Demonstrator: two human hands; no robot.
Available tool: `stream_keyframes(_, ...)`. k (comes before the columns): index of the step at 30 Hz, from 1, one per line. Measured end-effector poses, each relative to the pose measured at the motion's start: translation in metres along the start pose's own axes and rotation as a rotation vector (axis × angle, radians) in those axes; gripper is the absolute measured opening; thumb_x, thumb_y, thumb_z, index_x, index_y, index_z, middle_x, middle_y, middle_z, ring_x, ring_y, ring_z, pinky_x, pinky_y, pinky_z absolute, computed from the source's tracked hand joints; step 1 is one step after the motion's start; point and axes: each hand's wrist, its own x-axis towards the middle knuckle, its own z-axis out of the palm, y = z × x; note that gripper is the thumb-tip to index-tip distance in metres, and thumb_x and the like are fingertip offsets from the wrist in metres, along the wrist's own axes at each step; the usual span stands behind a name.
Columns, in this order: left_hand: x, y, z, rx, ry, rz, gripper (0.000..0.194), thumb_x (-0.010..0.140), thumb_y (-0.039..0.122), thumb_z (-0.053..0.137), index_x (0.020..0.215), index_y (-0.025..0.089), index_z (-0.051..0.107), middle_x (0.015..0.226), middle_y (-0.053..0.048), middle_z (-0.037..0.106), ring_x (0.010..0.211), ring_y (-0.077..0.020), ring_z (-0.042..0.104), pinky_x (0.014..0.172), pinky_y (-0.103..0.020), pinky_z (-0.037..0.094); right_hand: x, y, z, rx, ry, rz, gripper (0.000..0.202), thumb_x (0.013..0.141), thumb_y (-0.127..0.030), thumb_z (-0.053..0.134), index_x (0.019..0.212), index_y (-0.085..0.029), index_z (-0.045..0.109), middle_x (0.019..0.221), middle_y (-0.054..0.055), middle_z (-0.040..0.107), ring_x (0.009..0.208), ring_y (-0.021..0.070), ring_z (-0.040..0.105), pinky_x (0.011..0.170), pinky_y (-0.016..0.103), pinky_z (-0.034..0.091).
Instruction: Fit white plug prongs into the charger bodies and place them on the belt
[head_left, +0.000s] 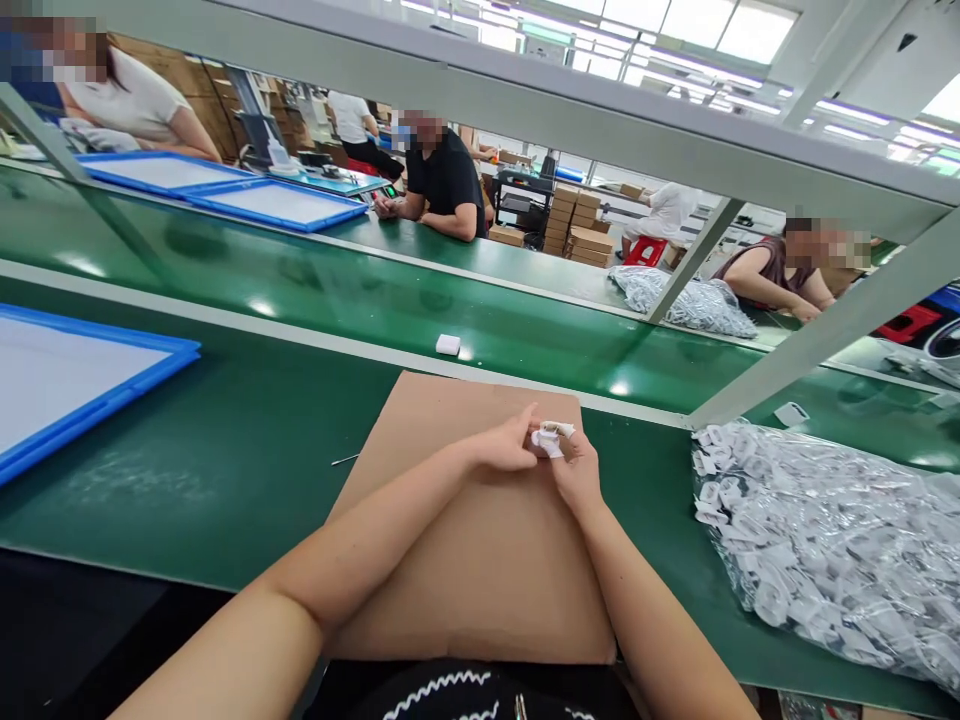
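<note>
Over the upper right part of a brown cardboard sheet (480, 560), my two hands meet at a small white plastic part (553, 438). My left hand (514, 440) touches the part's left side with its fingertips, thumb and fingers closed around that edge. From the right, my right hand (579, 468) grips the same part between thumb and fingers. Its fine details are too small to tell. The cardboard lies on the green table (277, 430), below both forearms.
A clear bag of white parts (840, 540) lies at the right. A blue-edged white tray (82, 370) is at the left. Beyond the cardboard, a small white block (448, 345) sits on the green belt (360, 300). A slanted metal post (817, 325) stands at right; people sit across.
</note>
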Motion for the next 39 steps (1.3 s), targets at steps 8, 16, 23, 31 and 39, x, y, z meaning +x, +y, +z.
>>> stream_keyframes(8, 0.068, -0.005, -0.142, 0.314, 0.816, -0.405, 0.073, 0.083, 0.033, 0.073, 0.14, 0.001, 0.042, 0.155, -0.036, 0.032, 0.148, -0.0503, 0.024, 0.116, -0.065, 0.025, -0.004, 0.005, 0.009, 0.302, -0.043, 0.124, 0.032, 0.085, -0.041, 0.07, 0.111, -0.022, 0.072, 0.103, 0.007, 0.079, 0.091, 0.0235, 0.076, 0.086, 0.04, 0.064)
stream_keyframes(16, 0.082, -0.053, -0.169, 0.386, 0.792, -0.347, 0.047, 0.086, 0.019, 0.067, 0.129, 0.005, 0.053, 0.142, -0.025, 0.05, 0.132, -0.0335, 0.049, 0.115, -0.048, 0.037, -0.006, 0.014, 0.008, 0.261, -0.08, 0.044, 0.031, 0.091, -0.035, 0.066, 0.119, -0.024, 0.073, 0.116, 0.008, 0.076, 0.101, 0.0219, 0.074, 0.092, 0.038, 0.063)
stream_keyframes(23, 0.027, -0.034, -0.1, 0.325, 0.467, 0.054, 0.075, 0.077, 0.018, 0.07, 0.148, 0.015, 0.044, 0.133, -0.012, 0.056, 0.111, -0.0235, 0.061, 0.101, -0.037, 0.051, -0.004, 0.007, 0.009, 0.319, 0.021, 0.115, 0.03, 0.086, -0.039, 0.069, 0.11, -0.021, 0.073, 0.111, 0.009, 0.076, 0.098, 0.0238, 0.074, 0.089, 0.04, 0.063)
stream_keyframes(31, -0.062, 0.005, -0.019, 0.567, 0.397, 0.346, 0.074, 0.081, 0.027, 0.071, 0.15, 0.019, 0.047, 0.148, -0.018, 0.049, 0.144, -0.0398, 0.039, 0.123, -0.059, 0.028, -0.004, -0.013, -0.001, 0.376, 0.108, 0.204, 0.032, 0.083, -0.042, 0.073, 0.107, -0.021, 0.072, 0.11, 0.009, 0.079, 0.1, 0.0254, 0.074, 0.094, 0.045, 0.062)
stream_keyframes(39, -0.057, 0.017, 0.039, -0.229, 0.119, 0.307, 0.049, 0.103, 0.049, 0.052, 0.143, 0.02, 0.052, 0.13, -0.015, 0.065, 0.109, -0.0256, 0.066, 0.094, -0.039, 0.058, -0.015, -0.032, -0.004, 0.463, 0.07, 0.199, 0.033, 0.085, -0.044, 0.074, 0.109, -0.022, 0.07, 0.111, 0.01, 0.079, 0.102, 0.0268, 0.075, 0.09, 0.044, 0.063)
